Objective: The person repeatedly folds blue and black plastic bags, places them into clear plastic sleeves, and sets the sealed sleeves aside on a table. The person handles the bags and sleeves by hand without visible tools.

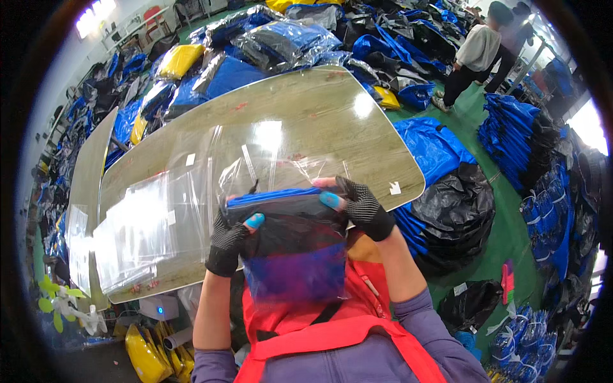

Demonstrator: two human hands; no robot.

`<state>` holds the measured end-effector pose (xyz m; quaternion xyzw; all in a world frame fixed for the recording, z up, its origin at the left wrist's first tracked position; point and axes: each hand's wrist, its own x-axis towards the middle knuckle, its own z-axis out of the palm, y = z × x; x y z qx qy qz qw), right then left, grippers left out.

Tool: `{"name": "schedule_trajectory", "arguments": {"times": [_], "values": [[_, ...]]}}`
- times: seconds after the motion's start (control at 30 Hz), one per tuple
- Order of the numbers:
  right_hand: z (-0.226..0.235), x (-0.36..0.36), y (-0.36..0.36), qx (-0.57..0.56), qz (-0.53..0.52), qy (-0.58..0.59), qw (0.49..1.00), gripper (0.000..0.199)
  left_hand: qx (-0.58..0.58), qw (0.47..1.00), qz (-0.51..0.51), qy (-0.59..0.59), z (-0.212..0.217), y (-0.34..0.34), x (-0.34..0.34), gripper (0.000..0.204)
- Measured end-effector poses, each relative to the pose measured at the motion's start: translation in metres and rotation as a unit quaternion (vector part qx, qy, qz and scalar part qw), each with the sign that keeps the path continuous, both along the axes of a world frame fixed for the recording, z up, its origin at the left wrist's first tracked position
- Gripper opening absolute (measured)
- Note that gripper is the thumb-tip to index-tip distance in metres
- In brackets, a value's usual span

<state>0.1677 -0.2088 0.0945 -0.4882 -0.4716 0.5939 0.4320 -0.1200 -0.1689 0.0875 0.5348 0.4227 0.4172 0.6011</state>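
Note:
A folded black-and-blue sheet packet (290,233) in clear plastic is held up in front of my chest, its lower part showing blue through the film. My left hand (231,241), in a black fingerless glove with blue tape on the thumb, grips its left edge. On the upper right corner, my right hand (363,207) is closed with its taped thumb in front, also gloved. A blue strip runs along the packet's top edge between both hands. Beyond it, clear plastic film spreads over the table (332,121); whether it joins the packet's wrapping I cannot tell.
Clear plastic bags (143,217) lie on the table's left side. Piles of wrapped blue and black packets (281,41) stand behind it. Blue-and-black sheeting (456,198) is heaped at the right. A small green fan (60,303) stands lower left; two people (479,54) are far right.

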Motion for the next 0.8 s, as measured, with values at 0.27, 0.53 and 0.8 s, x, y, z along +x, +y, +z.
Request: {"name": "schedule_trajectory", "arguments": {"times": [0.27, 0.53, 0.8], "values": [[0.006, -0.037, 0.010, 0.218, -0.222, -0.117, 0.943, 0.031, -0.001, 0.996, -0.015, -0.088, 0.005, 0.023, 0.000, 0.025], [-0.041, -0.041, 0.039, 0.130, -0.194, -0.072, 0.970, 0.031, 0.112, 0.981, 0.123, 0.097, -0.039, 0.049, -0.003, 0.018], [-0.070, -0.033, 0.030, 0.207, -0.218, -0.015, 0.954, 0.030, -0.040, 0.999, 0.013, 0.009, -0.046, 0.036, 0.002, 0.071]]}}
